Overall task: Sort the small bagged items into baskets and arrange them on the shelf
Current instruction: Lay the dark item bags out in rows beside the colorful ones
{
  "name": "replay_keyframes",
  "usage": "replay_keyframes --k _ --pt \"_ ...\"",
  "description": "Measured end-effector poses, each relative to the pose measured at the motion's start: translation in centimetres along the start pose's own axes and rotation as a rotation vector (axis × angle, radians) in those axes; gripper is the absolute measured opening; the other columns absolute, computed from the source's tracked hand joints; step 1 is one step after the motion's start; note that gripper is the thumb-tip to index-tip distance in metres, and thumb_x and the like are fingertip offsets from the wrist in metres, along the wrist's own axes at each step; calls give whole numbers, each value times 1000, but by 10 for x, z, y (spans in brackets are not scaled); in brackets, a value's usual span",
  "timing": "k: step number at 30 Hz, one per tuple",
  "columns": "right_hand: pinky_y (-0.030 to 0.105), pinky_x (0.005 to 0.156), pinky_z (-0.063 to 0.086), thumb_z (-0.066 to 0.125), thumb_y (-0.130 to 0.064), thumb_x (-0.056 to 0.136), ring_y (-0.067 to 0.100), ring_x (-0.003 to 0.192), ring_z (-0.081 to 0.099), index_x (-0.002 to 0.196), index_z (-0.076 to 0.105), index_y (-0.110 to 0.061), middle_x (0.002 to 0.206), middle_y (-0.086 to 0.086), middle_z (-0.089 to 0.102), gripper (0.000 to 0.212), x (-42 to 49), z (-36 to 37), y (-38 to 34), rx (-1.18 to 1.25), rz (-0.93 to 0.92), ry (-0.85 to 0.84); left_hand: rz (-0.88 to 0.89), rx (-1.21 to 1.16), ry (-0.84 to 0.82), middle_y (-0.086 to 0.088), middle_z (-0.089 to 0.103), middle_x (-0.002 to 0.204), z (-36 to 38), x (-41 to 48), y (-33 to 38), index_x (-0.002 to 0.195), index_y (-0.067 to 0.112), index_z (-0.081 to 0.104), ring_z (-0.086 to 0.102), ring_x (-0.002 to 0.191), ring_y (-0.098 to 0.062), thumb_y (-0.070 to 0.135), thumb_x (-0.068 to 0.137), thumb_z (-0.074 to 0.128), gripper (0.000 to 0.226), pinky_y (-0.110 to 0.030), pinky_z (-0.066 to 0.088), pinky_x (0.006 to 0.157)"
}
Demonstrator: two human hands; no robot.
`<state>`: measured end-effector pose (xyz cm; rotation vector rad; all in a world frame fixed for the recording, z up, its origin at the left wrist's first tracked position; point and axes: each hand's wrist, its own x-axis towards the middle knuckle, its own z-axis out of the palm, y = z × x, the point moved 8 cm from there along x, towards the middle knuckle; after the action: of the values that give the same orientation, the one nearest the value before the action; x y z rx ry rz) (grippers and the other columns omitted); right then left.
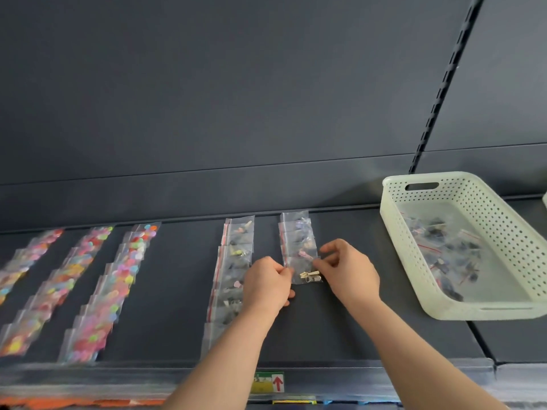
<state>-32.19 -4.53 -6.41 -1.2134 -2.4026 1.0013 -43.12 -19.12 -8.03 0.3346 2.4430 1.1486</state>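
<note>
Right now both hands are closed on the same small bag (pixel 305 272): the left hand (pixel 268 284) pinches its left edge between thumb and curled fingers, and the right hand (pixel 346 270) pinches its right edge, so the two hands sit close together with only the bag between them. The bag is clear plastic, with a few small pale metal pieces gathered at its lower end. It lies low over the dark grey shelf (pixel 177 291), at the near end of a short row of bags (pixel 296 232) that overlap one another and run back towards the rear of the shelf; whether it rests on the shelf I cannot tell. Just to the left is a longer row of bags (pixel 233 255), clear with a red strip along one side and small mixed bits inside. Well to the left lie three rows of bags with bright round pieces (pixel 80 279) in pink, yellow, blue and green. To the right stands a white basket (pixel 407 250) with holes in its walls and a handle slot, holding a loose heap of bags (pixel 450 255) with darker contents. On the shelf's front edge is a label (pixel 276 383) with a red arrow.
</note>
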Motion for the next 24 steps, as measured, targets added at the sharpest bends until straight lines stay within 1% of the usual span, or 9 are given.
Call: replay_keyframes --k 3,6,8,9,12,15,17,20,24 --pt "25 60 39 64 -54 81 7 76 58 94 55 -34 79 -16 63 25 2 0 -2 -5 15 14 1 33 -14 -3 67 64 1 3 1 83 12 58 71 56 -18 25 93 62 17 -36 61 54" --pt "26 61 41 65 -54 81 9 77 59 95 55 -32 78 -15 61 28 2 -1 -2 -12 9 39 2 27 -19 -2 66 65 -1 3 4 82 14 52 71 55 -18 27 91 65 20 -37 60 53" --pt "26 61 40 65 -48 83 9 76 57 99 57 -31 79 -15 60 25 2 -5 -2 -25 -7 57 10 28 -10 -2 66 70 -3 2 6 83 16 49 70 54 -18 30 90 66 23 -37 60 52" --pt "26 62 39 64 -44 85 10 77 57 101 58 -31 81 -15 61 21 3 -8 -3 -52 -23 65 23 37 0 -3 66 70 -4 2 8 82 17 48 70 55 -20 32 90 66 24 -39 60 54" --pt "26 65 41 60 -33 89 12 86 59 102 62 -31 94 -13 64 13 1 -31 -13 -173 -138 154 106 47 26 -2 66 70 -3 3 24 81 22 48 70 65 -27 39 86 66 26 -45 60 65" --pt "28 62 43 57 -28 90 16 95 58 98 65 -29 94 -9 64 11 -6 -67 -20 -274 -257 285 195 12 -54 1 68 79 16 -2 53 81 24 54 70 76 -26 38 83 65 19 -46 60 72" --pt "28 58 41 56 -27 91 17 97 55 97 66 -28 93 -9 63 12 -10 -93 -15 -336 -277 357 249 -12 -136 3 68 82 37 -10 76 82 26 56 69 79 -25 38 83 65 14 -47 59 75" --pt "28 58 37 54 -27 93 18 95 55 97 67 -29 93 -9 64 14 -14 -130 8 -373 -243 428 326 -12 -243 5 67 90 74 -29 109 87 27 56 69 85 -21 37 87 65 13 -46 58 81" --pt "29 62 40 47 -24 95 19 90 55 98 67 -30 94 -7 65 21 -7 -167 61 -452 -87 384 410 31 -302 9 63 96 111 -50 141 102 28 53 68 91 -21 40 91 59 17 -46 57 83"
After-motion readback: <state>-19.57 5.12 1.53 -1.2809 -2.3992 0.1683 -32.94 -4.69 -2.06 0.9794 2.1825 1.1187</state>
